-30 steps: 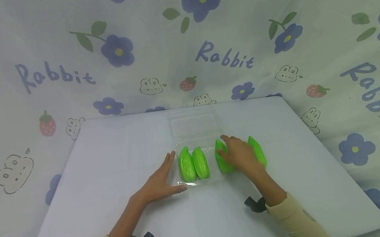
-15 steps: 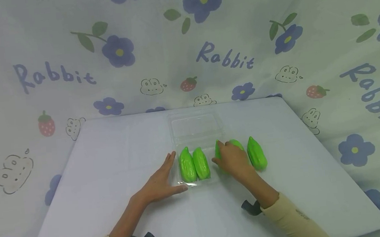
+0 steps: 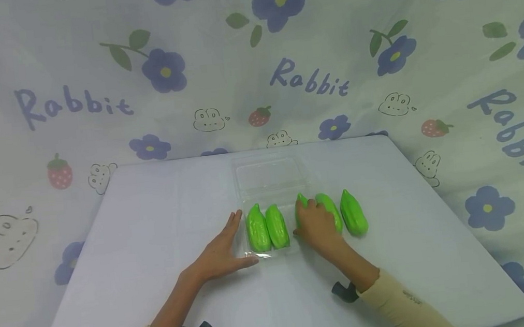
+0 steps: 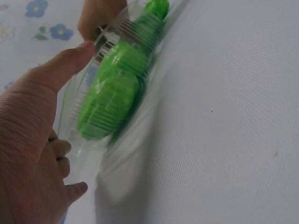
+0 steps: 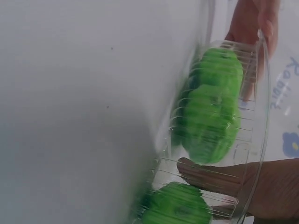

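Two bright green gourds with pointed tips [image 3: 258, 228] [image 3: 277, 226] lie side by side in a clear plastic box [image 5: 264, 135]. My left hand [image 3: 218, 253] rests spread at the box's left front corner, thumb along the front rim and straight fingers by the left side. Inside the right part of the box, my right hand [image 3: 316, 226] grips a third gourd [image 5: 177, 205], its thumb in the gap beside the second one. The hand covers most of that gourd in the head view.
Right of the box, two more green gourds [image 3: 330, 212] [image 3: 353, 212] lie on the white table [image 3: 154, 209]. The box's clear lid [image 3: 270, 176] is folded back behind it. A patterned curtain [image 3: 220, 58] rises at the table's back and sides.
My right hand has moved left from above the gourds beside the box onto the third gourd, uncovering the two on the right. My left hand stays put.
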A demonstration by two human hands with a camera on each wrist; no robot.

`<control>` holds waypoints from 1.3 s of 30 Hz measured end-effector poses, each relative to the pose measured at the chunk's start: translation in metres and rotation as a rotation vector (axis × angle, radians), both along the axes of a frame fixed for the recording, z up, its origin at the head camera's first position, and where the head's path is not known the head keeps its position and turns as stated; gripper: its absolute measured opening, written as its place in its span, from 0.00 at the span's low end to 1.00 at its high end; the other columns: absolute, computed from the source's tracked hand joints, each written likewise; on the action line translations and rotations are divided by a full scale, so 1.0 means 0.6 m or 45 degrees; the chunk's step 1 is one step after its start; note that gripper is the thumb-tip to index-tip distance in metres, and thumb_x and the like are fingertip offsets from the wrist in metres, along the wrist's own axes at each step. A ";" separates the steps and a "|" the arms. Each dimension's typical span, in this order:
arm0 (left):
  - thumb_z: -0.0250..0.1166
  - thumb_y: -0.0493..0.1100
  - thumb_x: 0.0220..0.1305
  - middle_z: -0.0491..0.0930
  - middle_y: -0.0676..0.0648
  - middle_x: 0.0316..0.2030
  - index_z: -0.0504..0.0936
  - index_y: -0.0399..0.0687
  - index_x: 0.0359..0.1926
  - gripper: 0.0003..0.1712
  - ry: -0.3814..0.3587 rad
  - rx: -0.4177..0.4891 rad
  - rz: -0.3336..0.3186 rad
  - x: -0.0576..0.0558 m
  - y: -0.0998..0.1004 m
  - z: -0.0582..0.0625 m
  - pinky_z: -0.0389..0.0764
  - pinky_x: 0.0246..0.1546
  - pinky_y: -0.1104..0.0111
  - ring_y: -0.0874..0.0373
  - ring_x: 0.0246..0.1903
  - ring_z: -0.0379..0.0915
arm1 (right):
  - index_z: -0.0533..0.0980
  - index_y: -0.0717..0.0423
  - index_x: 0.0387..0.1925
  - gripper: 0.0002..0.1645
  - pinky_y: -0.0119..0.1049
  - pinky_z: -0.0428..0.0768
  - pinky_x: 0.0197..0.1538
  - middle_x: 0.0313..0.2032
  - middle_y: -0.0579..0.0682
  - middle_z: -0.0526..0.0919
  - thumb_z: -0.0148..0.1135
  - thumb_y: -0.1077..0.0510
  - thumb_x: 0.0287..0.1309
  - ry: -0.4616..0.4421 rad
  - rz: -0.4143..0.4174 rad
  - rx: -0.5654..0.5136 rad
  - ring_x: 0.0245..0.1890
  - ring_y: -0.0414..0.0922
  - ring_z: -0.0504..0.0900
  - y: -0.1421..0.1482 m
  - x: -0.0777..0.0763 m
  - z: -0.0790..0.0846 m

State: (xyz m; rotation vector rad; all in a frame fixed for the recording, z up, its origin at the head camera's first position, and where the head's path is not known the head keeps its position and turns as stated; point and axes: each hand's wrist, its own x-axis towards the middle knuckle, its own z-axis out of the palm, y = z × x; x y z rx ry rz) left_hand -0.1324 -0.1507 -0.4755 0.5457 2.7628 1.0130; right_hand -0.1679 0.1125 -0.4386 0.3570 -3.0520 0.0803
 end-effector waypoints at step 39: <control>0.70 0.71 0.49 0.41 0.42 0.77 0.37 0.56 0.79 0.69 0.036 0.013 -0.001 -0.003 -0.002 -0.007 0.57 0.68 0.48 0.49 0.74 0.41 | 0.65 0.60 0.69 0.43 0.57 0.81 0.41 0.58 0.66 0.75 0.69 0.52 0.52 0.110 -0.121 -0.468 0.47 0.62 0.80 0.114 -0.042 0.066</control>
